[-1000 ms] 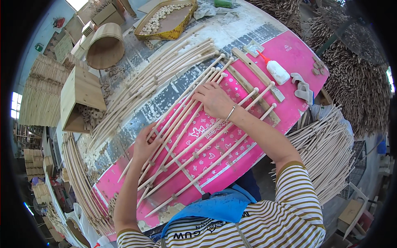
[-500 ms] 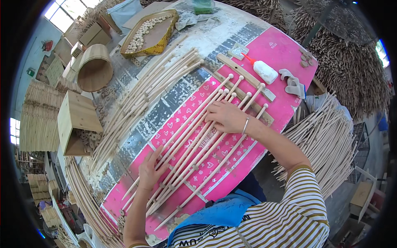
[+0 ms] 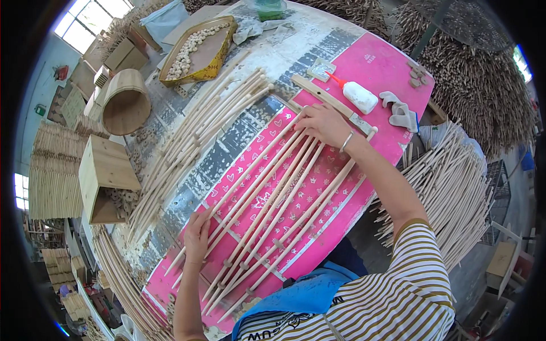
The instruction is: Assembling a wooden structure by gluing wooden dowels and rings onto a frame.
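Note:
Several long pale wooden sticks (image 3: 273,190) lie slantwise over the pink printed sheet, small wooden rings around some of their lower parts. My right hand (image 3: 325,124) is closed around the upper ends of most of them, hiding their ball tips. One round ball tip (image 3: 373,130) shows to the right of that wrist. Lower down at the left, my left hand (image 3: 197,232) has its fingers bent together against the leftmost sticks; its fingertips are partly hidden.
Beyond my right hand lie a wooden strip (image 3: 324,96), a white glue bottle (image 3: 360,98) with a red nozzle and a glove (image 3: 402,116). More sticks (image 3: 196,139) cover the table's left part, near a wooden box (image 3: 114,165) and a yellow tray of beads (image 3: 220,61).
My right hand has moved up along the sticks to their ball tips, and their upper ends are drawn closer together. The left hand has shifted slightly left, its fingers closer together.

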A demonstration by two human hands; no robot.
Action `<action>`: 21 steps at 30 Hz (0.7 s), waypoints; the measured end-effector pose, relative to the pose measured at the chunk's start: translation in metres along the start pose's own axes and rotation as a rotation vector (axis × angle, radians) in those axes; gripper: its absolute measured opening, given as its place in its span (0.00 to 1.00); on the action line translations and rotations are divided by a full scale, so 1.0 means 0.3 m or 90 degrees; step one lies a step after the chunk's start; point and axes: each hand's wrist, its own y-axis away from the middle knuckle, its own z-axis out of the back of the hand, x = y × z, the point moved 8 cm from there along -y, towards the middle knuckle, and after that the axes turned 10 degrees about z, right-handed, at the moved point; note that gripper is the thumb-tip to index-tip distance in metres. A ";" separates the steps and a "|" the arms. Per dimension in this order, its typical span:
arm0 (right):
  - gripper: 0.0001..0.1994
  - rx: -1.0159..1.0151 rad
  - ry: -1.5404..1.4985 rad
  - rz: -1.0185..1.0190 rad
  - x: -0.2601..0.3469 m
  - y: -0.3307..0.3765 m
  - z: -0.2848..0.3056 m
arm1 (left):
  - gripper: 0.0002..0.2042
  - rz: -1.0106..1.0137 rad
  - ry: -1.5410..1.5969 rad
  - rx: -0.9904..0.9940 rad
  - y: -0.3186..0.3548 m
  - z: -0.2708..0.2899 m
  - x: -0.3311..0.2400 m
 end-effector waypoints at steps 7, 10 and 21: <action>0.08 0.110 -0.050 0.087 -0.081 -0.076 0.014 | 0.15 0.006 0.017 -0.016 0.019 0.031 0.007; 0.06 0.083 -0.003 0.002 -0.206 -0.058 0.035 | 0.15 0.024 0.041 -0.001 -0.001 0.015 0.003; 0.10 -0.141 0.002 -0.039 -0.270 0.004 0.137 | 0.20 -0.048 -0.002 -0.060 -0.017 -0.001 -0.076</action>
